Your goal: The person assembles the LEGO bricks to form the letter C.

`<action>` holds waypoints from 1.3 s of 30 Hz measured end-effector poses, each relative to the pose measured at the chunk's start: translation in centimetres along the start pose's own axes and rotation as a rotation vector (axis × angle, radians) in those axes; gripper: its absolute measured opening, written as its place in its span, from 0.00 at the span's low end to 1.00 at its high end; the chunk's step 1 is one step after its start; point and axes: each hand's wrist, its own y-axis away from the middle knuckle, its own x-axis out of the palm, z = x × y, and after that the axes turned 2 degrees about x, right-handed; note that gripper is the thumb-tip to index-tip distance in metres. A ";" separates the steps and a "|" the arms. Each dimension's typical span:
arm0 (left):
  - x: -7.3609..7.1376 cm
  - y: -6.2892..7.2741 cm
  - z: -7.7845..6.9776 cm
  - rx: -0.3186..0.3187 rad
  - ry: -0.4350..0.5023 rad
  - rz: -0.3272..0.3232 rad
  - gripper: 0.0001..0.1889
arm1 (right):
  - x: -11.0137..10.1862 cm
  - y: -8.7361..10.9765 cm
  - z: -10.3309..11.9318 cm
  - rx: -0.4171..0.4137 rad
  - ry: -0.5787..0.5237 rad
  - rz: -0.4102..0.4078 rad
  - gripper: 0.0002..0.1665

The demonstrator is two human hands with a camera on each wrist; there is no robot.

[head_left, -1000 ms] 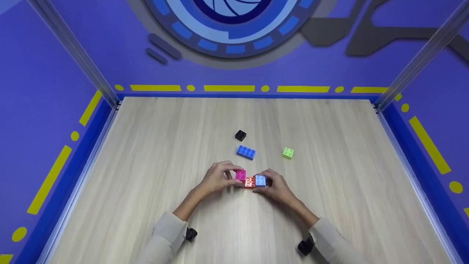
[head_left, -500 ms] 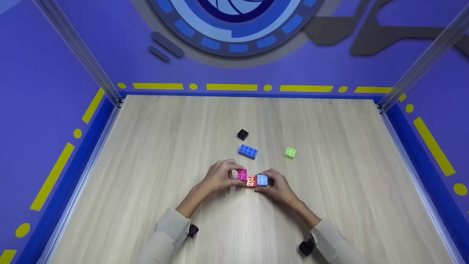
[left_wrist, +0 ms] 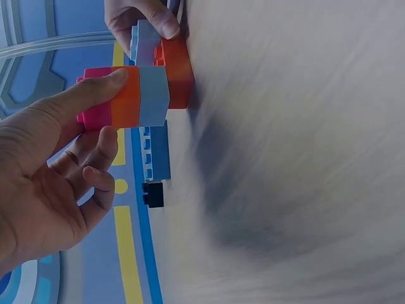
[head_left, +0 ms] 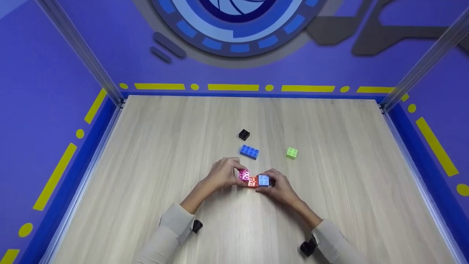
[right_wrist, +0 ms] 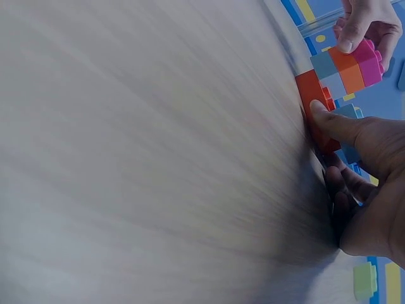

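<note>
Thumb and fingertips of my left hand point(head_left: 224, 173) pinch a small stack: a pink brick point(head_left: 244, 175) on an orange brick point(left_wrist: 125, 98) on a light blue brick point(left_wrist: 154, 96). The stack stands upright at the left end of a long red-orange brick point(right_wrist: 311, 101); whether it is pressed onto the studs I cannot tell. My right hand point(head_left: 280, 187) grips the long brick's right end, where another light blue brick point(head_left: 263, 180) sits on top. Studs point(head_left: 253, 181) show between the two. In the right wrist view, the right thumb lies along the long brick's side.
Beyond the hands lie a blue eight-stud brick point(head_left: 249, 151) and a small black brick point(head_left: 244, 134). A lime green brick point(head_left: 291, 153) is farther right. Blue-purple panels point(head_left: 234, 73) wall in the wooden table point(head_left: 165, 128) at the back and sides.
The whole head view has drifted slightly right. My left hand's fingers have shifted a little on the stack; the right hand keeps its hold. The loose bricks stay put.
</note>
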 end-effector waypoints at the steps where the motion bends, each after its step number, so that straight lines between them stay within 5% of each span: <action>1: 0.1 0.0 0.0 -0.002 -0.002 -0.003 0.22 | 0.0 0.0 0.0 -0.002 0.002 0.001 0.24; 13: 0.9 0.2 1.4 0.075 0.089 -0.008 0.21 | 0.1 0.1 0.2 -0.038 0.028 -0.008 0.23; 22: 1.9 0.3 3.7 0.115 0.417 0.067 0.24 | 0.1 0.1 0.2 -0.034 0.028 0.002 0.24; 30: -0.7 -0.8 5.3 0.098 0.402 0.191 0.26 | -0.1 0.2 0.3 -0.003 0.026 0.004 0.25; 34: -2.2 -2.4 6.2 0.035 0.413 0.134 0.23 | -0.2 0.2 0.2 0.006 0.034 -0.004 0.25; 39: -2.6 -4.5 7.7 -0.069 0.482 -0.027 0.18 | -0.1 0.1 0.3 0.007 0.043 0.006 0.24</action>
